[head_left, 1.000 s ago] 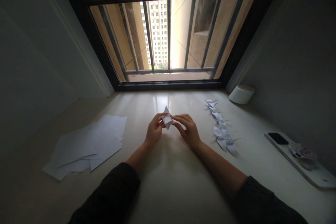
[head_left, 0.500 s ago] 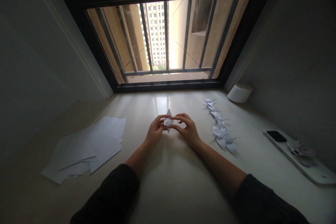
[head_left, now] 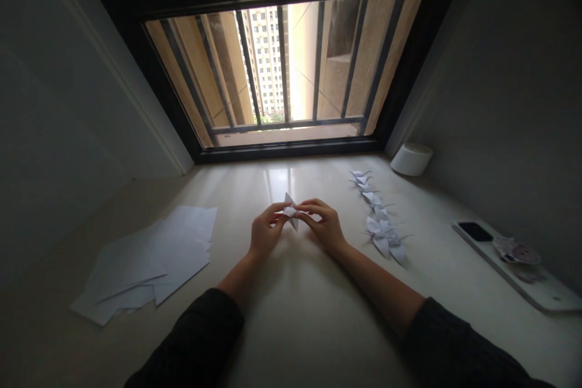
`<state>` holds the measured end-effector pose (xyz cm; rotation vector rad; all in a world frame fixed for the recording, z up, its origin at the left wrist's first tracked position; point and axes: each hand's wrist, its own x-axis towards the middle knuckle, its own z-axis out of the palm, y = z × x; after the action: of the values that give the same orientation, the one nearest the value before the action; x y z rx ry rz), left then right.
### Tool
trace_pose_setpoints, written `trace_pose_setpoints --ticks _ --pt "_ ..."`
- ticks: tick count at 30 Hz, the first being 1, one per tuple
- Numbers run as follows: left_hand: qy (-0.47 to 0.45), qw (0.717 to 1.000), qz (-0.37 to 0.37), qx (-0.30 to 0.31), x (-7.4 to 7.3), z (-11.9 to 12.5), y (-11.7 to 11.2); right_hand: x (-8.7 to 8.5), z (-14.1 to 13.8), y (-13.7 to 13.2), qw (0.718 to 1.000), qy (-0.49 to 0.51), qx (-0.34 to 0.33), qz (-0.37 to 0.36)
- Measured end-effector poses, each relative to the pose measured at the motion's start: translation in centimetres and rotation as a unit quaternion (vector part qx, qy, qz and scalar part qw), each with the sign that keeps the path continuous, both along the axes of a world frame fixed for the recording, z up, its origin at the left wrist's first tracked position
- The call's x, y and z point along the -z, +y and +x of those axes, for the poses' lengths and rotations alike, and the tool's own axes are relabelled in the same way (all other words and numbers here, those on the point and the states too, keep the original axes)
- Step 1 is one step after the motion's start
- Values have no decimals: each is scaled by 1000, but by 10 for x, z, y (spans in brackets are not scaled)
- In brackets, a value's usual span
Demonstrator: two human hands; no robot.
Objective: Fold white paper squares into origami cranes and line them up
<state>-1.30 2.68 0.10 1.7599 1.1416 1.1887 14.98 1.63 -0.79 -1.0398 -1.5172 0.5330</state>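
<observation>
Just below the frame's centre, we have the folded paper [head_left: 290,212] clamped between the fingertips of both our left hand [head_left: 267,229] and our right hand [head_left: 326,223]. Paper birds [head_left: 382,229] lie right of centre, sheets [head_left: 177,245] lower left.

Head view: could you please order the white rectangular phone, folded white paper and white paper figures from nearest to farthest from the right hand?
1. Folded white paper: between left hand and right hand.
2. White paper figures: right of that hand.
3. White rectangular phone: far right.
</observation>
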Motion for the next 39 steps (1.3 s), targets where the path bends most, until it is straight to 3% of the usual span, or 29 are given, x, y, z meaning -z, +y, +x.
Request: trace_pose_setpoints --ticks 6,10,17,25,33,39 --pt "-24 1000 3 -1 2 0 2 3 -2 4 994 54 -57 -72" --pt "-6 1000 -6 -7 0 0 -1 5 -3 3 989 59 -47 -124" --pt "47 998 24 -21 -1 -1 -2 8 -1 3 996 49 -16 -79" --pt "76 996 55 6 1 -3 -1 7 2 4 997 50 -16 -50" --pt "109 978 171 -53 -3 -2 -3 3 2 0 998 3 22 -51" --pt "111 974 189 -51 1 -1 -3 2 4 0 998 -14 36 -40"
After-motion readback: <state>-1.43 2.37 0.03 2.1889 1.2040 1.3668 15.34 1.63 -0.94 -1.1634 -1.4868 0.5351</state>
